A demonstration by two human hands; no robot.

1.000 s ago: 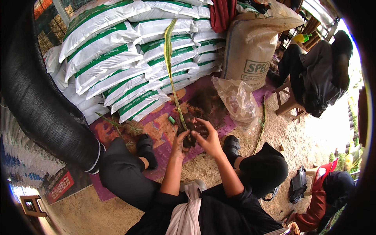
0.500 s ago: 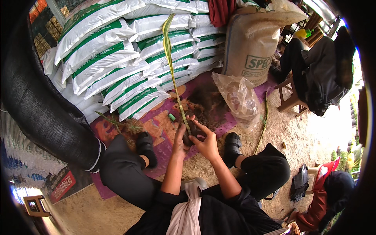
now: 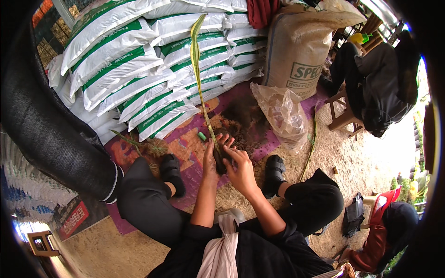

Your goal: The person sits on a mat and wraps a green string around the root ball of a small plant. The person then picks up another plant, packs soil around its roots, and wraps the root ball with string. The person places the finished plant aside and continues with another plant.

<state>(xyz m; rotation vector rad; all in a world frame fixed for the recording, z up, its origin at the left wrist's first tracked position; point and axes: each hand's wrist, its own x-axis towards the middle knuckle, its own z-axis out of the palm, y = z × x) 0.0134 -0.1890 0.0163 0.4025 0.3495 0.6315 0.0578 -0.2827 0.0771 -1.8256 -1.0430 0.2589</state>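
A tall plant (image 3: 195,51) with one long yellow-green leaf rises from between my hands and leans slightly left at its top. Its lower end runs into a dark, soil-like clump (image 3: 220,165). My left hand (image 3: 210,162) is cupped along the left side of this base, its palm against it. From the right, my right hand (image 3: 240,170) closes round the same base, with thumb and fingers on the dark clump. Loose dark soil (image 3: 245,116) lies on the purple patterned mat (image 3: 185,136) just beyond my hands. A small green cylinder (image 3: 202,136) rests left of the stem.
White-and-green sacks (image 3: 162,78) are stacked ahead. Right of them stand a large tan sack (image 3: 296,51) and a crumpled clear plastic bag (image 3: 282,113). Rolled black netting (image 3: 55,134) fills the left. Another person sits on a brown stool (image 3: 343,113) at right; a red-sleeved person (image 3: 371,250) is lower right.
The plant's base has come slightly lower and left between my hands, and more of the dark clump shows. My right fingers have shifted round it.
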